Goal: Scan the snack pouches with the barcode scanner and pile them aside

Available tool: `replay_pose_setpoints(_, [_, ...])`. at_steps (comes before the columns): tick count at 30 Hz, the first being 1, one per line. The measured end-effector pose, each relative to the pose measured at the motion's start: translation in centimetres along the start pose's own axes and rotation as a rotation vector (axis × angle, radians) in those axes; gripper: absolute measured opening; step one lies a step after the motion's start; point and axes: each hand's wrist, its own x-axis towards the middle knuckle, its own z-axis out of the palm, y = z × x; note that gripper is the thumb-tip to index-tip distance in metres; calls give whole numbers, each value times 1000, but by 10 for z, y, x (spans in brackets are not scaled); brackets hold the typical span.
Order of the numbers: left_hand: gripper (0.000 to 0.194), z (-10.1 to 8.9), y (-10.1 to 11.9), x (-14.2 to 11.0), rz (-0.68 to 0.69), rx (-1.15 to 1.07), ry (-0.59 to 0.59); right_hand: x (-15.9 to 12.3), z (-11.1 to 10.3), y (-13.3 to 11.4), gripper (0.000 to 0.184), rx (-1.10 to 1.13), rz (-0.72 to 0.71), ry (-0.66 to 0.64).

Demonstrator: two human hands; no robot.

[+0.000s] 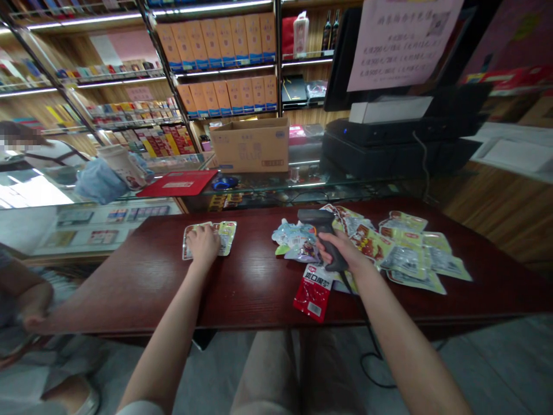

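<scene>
My left hand [204,246] lies over flat yellow-green snack packets [226,237] at the left of the dark red table, its fingers apart on top of them. My right hand [343,249] is wrapped round the grip of a black handheld barcode scanner [316,218], whose head points left. Below the scanner are small pale-blue snack packets [294,237] and a red snack pouch [314,293] with a white label. To the right of my right hand spreads a loose pile of yellow-green vacuum packets [408,253], several overlapping.
The scanner's cable [367,323] hangs over the front edge of the table [254,294]. Behind stand a cardboard box [250,147], a red folder [179,183], a blue mouse [225,183] and a monitor [341,69]. Two other people are at the left.
</scene>
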Motion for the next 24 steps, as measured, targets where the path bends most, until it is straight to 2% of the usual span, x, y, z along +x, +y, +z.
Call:
replay_pose_setpoints(3, [36,-5,30,-9,171,-95,7,0,0,0,38,1,-6,-2])
replay_pose_setpoints(5, [30,-5,57,-15,333,-231,-63,0,-1,1,37,3,-6,-7])
replay_pose_setpoints(7, [26,-4,86,-22,432,-373,-156,-1,-1,1,37,7,-4,-9])
replay_pose_setpoints(10, [33,-2,129,-32,471,-484,-328,-1,-1,0,38,34,-5,-8])
replay_pose_setpoints(13, [51,-3,161,-40,454,-433,-385,-2,-1,-2,40,67,-14,-2])
replay_pose_setpoints(16, [66,-6,177,-42,432,-321,-416,-2,-2,-4,41,85,-24,6])
replay_pose_setpoints(20, [73,-4,181,-38,365,-333,-479,-3,-1,-6,39,89,-24,15])
replay_pose_setpoints(24, [58,8,178,-31,337,-510,-517,-3,-1,-5,37,93,-40,21])
